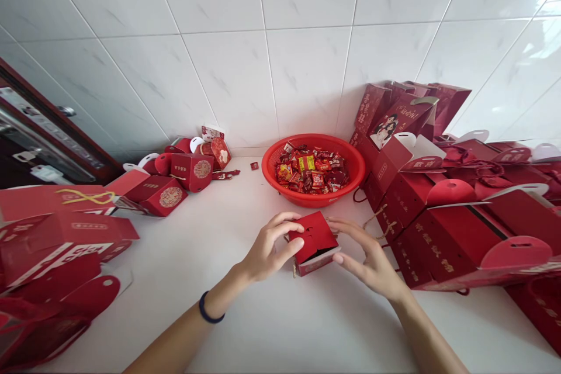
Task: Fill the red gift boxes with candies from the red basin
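A small red gift box (312,237) with a rope cord sits on the white counter in front of me, its top flaps folded in and a dark gap along the near edge. My left hand (274,245) steadies it, thumb and fingers bent over the left side of the lid. At the box's right side, my right hand (368,257) has its fingers stretched and spread, fingertips near the far corner and thumb near the close one. Just beyond the box stands a red plastic basket (272,178) of wrapped candies (313,166).
Larger red gift boxes (432,248) crowd the right side, with taller bags (401,114) behind them. On the left are more red boxes (70,239) and small boxes (193,169). A loose candy (254,166) lies by the basket. A tiled wall (219,64) closes the back.
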Action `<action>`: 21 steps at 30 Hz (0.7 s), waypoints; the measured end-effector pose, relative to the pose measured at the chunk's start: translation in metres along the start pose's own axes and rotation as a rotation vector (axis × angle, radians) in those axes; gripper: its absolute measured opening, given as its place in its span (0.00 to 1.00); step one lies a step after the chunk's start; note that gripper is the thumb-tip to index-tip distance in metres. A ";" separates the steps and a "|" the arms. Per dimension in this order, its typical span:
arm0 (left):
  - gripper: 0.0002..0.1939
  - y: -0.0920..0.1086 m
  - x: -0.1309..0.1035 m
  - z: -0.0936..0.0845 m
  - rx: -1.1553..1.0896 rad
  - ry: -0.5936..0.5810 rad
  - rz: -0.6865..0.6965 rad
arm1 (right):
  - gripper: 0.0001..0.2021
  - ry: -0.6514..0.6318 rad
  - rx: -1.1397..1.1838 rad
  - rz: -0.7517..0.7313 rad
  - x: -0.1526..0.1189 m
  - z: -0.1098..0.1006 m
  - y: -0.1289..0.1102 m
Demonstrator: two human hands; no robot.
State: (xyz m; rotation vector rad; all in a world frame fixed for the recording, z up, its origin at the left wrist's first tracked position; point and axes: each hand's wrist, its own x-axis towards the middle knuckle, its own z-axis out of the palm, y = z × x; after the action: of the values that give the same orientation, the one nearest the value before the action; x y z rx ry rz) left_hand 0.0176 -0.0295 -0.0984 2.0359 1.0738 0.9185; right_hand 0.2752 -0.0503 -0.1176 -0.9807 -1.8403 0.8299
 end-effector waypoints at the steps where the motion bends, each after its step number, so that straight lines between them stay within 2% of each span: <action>1: 0.17 0.000 0.000 -0.001 -0.030 -0.011 -0.010 | 0.22 0.064 -0.009 0.039 0.001 0.004 0.000; 4: 0.21 0.001 -0.001 -0.001 -0.080 -0.034 -0.025 | 0.21 0.189 -0.008 0.146 0.005 0.019 0.004; 8: 0.14 0.002 -0.001 0.006 -0.035 0.039 -0.050 | 0.23 0.193 0.034 0.223 0.007 0.032 0.014; 13: 0.07 0.002 0.002 0.013 -0.015 0.088 -0.090 | 0.32 0.162 0.043 0.323 0.009 0.029 0.026; 17: 0.05 0.002 0.004 0.014 -0.032 0.084 -0.105 | 0.26 0.109 0.057 0.349 0.012 0.026 0.025; 21: 0.05 0.001 0.005 0.014 -0.008 0.094 -0.091 | 0.25 0.196 0.169 0.352 0.014 0.028 0.017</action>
State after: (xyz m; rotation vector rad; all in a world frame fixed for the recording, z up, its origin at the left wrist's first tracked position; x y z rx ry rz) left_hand 0.0314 -0.0283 -0.1040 1.9367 1.2012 0.9786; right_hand 0.2505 -0.0343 -0.1381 -1.2482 -1.4273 1.0401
